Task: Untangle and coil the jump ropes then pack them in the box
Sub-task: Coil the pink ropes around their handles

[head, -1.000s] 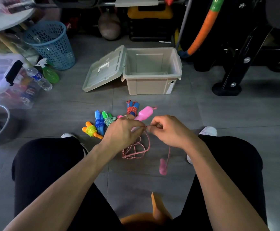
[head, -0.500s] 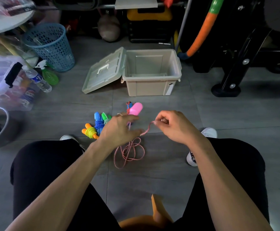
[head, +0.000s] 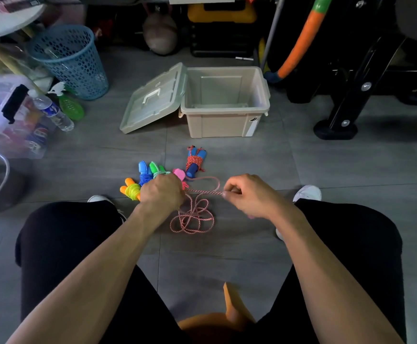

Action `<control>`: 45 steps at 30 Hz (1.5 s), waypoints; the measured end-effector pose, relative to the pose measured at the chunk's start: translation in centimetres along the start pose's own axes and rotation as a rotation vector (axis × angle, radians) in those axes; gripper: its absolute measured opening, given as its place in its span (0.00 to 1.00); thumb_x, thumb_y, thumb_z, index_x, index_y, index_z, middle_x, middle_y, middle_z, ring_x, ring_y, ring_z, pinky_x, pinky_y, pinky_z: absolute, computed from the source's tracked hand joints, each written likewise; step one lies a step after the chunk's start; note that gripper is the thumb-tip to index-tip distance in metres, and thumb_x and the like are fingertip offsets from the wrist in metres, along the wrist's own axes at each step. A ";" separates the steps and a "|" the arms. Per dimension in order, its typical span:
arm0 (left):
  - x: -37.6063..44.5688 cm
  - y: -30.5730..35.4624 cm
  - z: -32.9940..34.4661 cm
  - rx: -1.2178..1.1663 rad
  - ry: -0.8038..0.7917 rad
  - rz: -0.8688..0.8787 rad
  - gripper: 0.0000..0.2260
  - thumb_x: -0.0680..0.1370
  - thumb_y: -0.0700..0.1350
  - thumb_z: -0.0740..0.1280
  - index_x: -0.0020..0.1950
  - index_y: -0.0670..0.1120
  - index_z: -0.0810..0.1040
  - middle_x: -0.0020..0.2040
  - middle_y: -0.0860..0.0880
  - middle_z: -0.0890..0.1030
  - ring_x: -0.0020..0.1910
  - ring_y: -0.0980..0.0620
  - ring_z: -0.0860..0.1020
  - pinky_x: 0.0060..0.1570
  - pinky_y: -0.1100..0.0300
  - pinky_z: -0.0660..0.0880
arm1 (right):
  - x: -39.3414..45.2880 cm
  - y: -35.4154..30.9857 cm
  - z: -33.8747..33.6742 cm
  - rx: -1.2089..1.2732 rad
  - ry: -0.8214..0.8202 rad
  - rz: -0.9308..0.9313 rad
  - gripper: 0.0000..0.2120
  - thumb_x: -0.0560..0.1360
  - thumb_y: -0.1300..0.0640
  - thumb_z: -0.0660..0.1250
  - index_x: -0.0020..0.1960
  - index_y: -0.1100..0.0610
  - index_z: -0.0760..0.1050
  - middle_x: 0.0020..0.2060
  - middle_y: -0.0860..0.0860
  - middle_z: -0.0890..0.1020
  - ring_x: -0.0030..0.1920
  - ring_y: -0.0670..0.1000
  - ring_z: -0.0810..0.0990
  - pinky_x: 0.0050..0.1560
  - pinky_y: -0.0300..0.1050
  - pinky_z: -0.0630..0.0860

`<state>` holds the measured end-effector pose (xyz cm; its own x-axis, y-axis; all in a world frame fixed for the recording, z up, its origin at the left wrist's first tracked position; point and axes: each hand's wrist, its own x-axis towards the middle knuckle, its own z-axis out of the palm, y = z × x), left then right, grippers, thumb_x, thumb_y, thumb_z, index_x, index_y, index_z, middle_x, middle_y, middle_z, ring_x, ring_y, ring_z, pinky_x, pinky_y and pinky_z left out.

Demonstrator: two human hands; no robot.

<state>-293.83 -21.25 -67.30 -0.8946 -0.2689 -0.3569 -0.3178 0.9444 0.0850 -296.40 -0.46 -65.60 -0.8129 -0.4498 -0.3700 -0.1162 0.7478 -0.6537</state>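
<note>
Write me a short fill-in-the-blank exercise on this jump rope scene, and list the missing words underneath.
1. The beige box stands open on the floor, and its lid leans against its ____ side as the camera sees it.
2. The right hand pinches the cord of the ____ jump rope.
3. The left hand has its grip on that rope's ____, of which only the tip shows.
4. The number of coiled jump ropes inside the box is ____.

Missing words: left; pink; handle; zero
</note>
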 end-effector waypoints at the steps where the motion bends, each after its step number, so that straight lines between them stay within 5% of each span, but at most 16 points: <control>1: 0.0 0.0 0.0 -0.011 -0.016 0.032 0.10 0.77 0.47 0.63 0.57 0.48 0.76 0.53 0.46 0.80 0.51 0.43 0.79 0.43 0.55 0.71 | 0.0 -0.2 0.3 -0.042 0.001 -0.022 0.08 0.78 0.52 0.66 0.40 0.49 0.74 0.31 0.43 0.77 0.29 0.42 0.77 0.30 0.37 0.69; 4: -1.1 0.8 -0.1 -0.251 -0.086 0.266 0.16 0.73 0.51 0.69 0.60 0.53 0.78 0.54 0.52 0.77 0.52 0.45 0.78 0.51 0.54 0.76 | 0.1 -0.8 0.9 -0.057 -0.001 -0.061 0.06 0.77 0.55 0.66 0.43 0.53 0.77 0.33 0.45 0.79 0.34 0.47 0.77 0.32 0.38 0.69; 7: -2.1 2.1 0.3 -0.283 -0.027 0.450 0.08 0.75 0.49 0.66 0.52 0.52 0.81 0.49 0.51 0.80 0.49 0.46 0.78 0.43 0.57 0.73 | -0.1 -0.8 0.8 0.004 0.012 -0.058 0.06 0.77 0.57 0.62 0.45 0.54 0.77 0.36 0.48 0.80 0.30 0.48 0.80 0.33 0.45 0.70; 10: -2.0 2.0 0.0 -0.262 0.067 0.388 0.07 0.77 0.47 0.63 0.48 0.51 0.82 0.47 0.48 0.80 0.47 0.43 0.78 0.41 0.56 0.73 | -0.3 -0.6 0.7 0.057 -0.017 -0.070 0.06 0.78 0.57 0.60 0.44 0.51 0.75 0.36 0.51 0.81 0.28 0.53 0.84 0.33 0.46 0.73; 16: -1.4 0.7 -0.6 -0.352 0.080 0.291 0.07 0.77 0.45 0.65 0.51 0.51 0.83 0.46 0.46 0.81 0.46 0.42 0.78 0.46 0.49 0.78 | 0.6 1.4 1.3 -0.234 0.059 -0.037 0.06 0.76 0.58 0.64 0.47 0.55 0.81 0.44 0.56 0.82 0.49 0.58 0.79 0.47 0.49 0.77; 20: -1.2 0.3 -0.3 -0.476 0.118 0.288 0.06 0.78 0.45 0.65 0.49 0.52 0.83 0.42 0.48 0.82 0.44 0.45 0.79 0.45 0.50 0.78 | 0.9 2.0 1.5 -0.165 0.123 -0.024 0.07 0.77 0.55 0.66 0.45 0.53 0.83 0.37 0.49 0.79 0.45 0.53 0.79 0.44 0.44 0.76; 22: -1.1 0.3 -0.1 -0.506 0.111 0.290 0.11 0.77 0.40 0.65 0.55 0.51 0.82 0.48 0.46 0.82 0.47 0.44 0.79 0.49 0.54 0.77 | 1.3 2.2 1.5 -0.080 0.149 0.000 0.10 0.76 0.56 0.66 0.37 0.53 0.81 0.29 0.46 0.78 0.37 0.51 0.78 0.37 0.42 0.73; 25: -0.9 0.1 -0.1 -0.437 -0.023 0.281 0.32 0.74 0.35 0.63 0.76 0.54 0.62 0.51 0.49 0.75 0.48 0.47 0.77 0.47 0.60 0.70 | 1.8 2.8 1.6 0.103 0.221 0.129 0.15 0.76 0.55 0.67 0.30 0.53 0.76 0.23 0.46 0.75 0.29 0.49 0.72 0.28 0.36 0.66; 27: -0.9 0.2 0.1 -0.422 -0.066 0.223 0.38 0.74 0.35 0.63 0.79 0.53 0.49 0.50 0.50 0.73 0.45 0.47 0.77 0.46 0.57 0.71 | 2.1 3.0 1.9 0.316 0.269 0.237 0.13 0.75 0.56 0.69 0.32 0.53 0.79 0.27 0.46 0.78 0.31 0.47 0.74 0.33 0.37 0.71; 30: -0.8 0.4 0.4 -0.574 -0.020 0.185 0.20 0.76 0.39 0.63 0.67 0.46 0.68 0.49 0.45 0.80 0.44 0.44 0.79 0.42 0.53 0.75 | 2.5 2.7 2.5 0.782 0.267 0.380 0.08 0.76 0.61 0.69 0.39 0.56 0.82 0.35 0.55 0.82 0.36 0.53 0.79 0.41 0.47 0.79; 33: -1.6 1.1 0.5 -0.599 -0.048 0.284 0.04 0.77 0.41 0.63 0.49 0.50 0.75 0.41 0.46 0.78 0.38 0.46 0.77 0.31 0.68 0.71 | 2.7 2.3 2.5 1.028 0.308 0.437 0.04 0.77 0.63 0.68 0.46 0.62 0.80 0.37 0.58 0.82 0.35 0.54 0.80 0.36 0.44 0.82; 35: -2.1 1.4 0.6 -0.660 -0.124 0.298 0.08 0.79 0.41 0.62 0.54 0.53 0.76 0.38 0.50 0.77 0.34 0.51 0.78 0.29 0.71 0.71 | 2.8 2.1 2.2 1.114 0.360 0.455 0.03 0.77 0.64 0.68 0.44 0.61 0.79 0.38 0.58 0.82 0.36 0.53 0.81 0.34 0.42 0.82; 39: -2.6 2.0 0.4 -0.805 -0.262 0.277 0.11 0.82 0.46 0.60 0.63 0.57 0.72 0.38 0.49 0.80 0.27 0.52 0.78 0.24 0.61 0.76 | 3.0 1.8 1.9 1.193 0.423 0.512 0.04 0.76 0.66 0.68 0.43 0.61 0.78 0.42 0.61 0.82 0.39 0.56 0.82 0.39 0.47 0.82; 42: -2.7 2.3 0.4 -0.791 -0.137 0.317 0.08 0.81 0.48 0.61 0.59 0.51 0.76 0.33 0.48 0.79 0.23 0.53 0.74 0.21 0.64 0.70 | 3.2 1.9 1.9 1.123 0.463 0.512 0.04 0.74 0.64 0.68 0.42 0.63 0.78 0.42 0.61 0.82 0.39 0.57 0.83 0.42 0.51 0.84; 45: -2.8 2.3 0.3 -0.760 -0.049 0.361 0.07 0.81 0.45 0.63 0.54 0.45 0.79 0.35 0.46 0.78 0.27 0.51 0.76 0.27 0.62 0.73 | 3.3 2.2 1.7 0.578 0.615 0.464 0.15 0.75 0.54 0.66 0.58 0.61 0.75 0.54 0.56 0.79 0.51 0.56 0.80 0.60 0.49 0.75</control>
<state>-291.96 -18.26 -66.40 -0.9729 0.0501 -0.2256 -0.1552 0.5814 0.7987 -298.38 -1.13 -69.39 -0.8830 0.2884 -0.3704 0.4580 0.3565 -0.8143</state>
